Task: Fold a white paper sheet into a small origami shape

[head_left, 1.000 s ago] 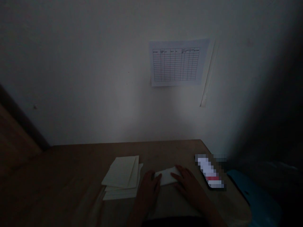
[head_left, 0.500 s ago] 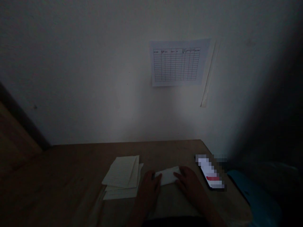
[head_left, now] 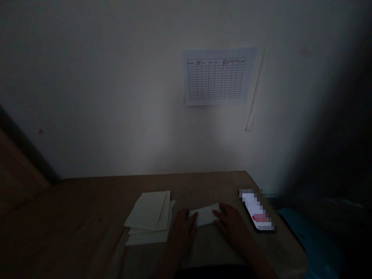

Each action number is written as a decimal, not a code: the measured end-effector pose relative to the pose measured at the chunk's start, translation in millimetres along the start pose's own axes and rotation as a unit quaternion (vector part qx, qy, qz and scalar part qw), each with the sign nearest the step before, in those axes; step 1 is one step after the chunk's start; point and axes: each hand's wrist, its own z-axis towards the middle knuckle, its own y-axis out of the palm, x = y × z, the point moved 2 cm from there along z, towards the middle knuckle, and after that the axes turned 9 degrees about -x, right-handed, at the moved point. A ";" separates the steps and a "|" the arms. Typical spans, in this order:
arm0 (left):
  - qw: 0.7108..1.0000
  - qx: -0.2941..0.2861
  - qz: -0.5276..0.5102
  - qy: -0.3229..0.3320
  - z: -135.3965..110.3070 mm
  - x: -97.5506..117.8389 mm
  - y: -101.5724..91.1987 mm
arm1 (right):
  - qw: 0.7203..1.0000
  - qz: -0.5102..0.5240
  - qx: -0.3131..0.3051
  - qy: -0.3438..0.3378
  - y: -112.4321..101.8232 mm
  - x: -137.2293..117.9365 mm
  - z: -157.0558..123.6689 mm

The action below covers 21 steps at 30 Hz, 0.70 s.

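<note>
two bare hands sit on one folded white sheet (head_left: 205,215), the left hand (head_left: 181,228) at its left end and the right hand (head_left: 232,226) at its right end. the sheet's long axis runs left to right across the body, rising slightly to the right, so each hand meets a short end and neither is clearly nearer. it lies on the wooden table (head_left: 72,209), near the person's edge and about midway between the other things. the left fingers (head_left: 193,220) touch its left end, while the right fingers (head_left: 216,214) rest on its right end. both hands look narrowly set around the sheet, but the light is too dim to tell whether either is pinching it or only pressing on it. under the forearms is a pale paper or cloth (head_left: 212,250). just left of the left hand is a stack of cream paper sheets (head_left: 148,213), and just right of the right hand is a phone (head_left: 257,211), its face blurred. further right, past the table's corner, is a blue object (head_left: 310,240). on the far wall hangs a printed grid sheet (head_left: 216,75).
</note>
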 end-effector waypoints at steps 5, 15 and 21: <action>1.000 0.001 0.016 -0.006 2.7 2.6 -2.5 | 1.000 -0.003 0.004 0.010 1.8 2.1 0.9; 1.000 0.000 0.025 -0.009 3.0 2.8 -2.1 | 1.000 -0.016 0.013 0.017 -1.5 -2.2 -0.8; 0.999 0.000 0.041 -0.013 3.8 4.7 -1.9 | 1.000 -0.017 0.021 0.015 2.9 1.8 -0.4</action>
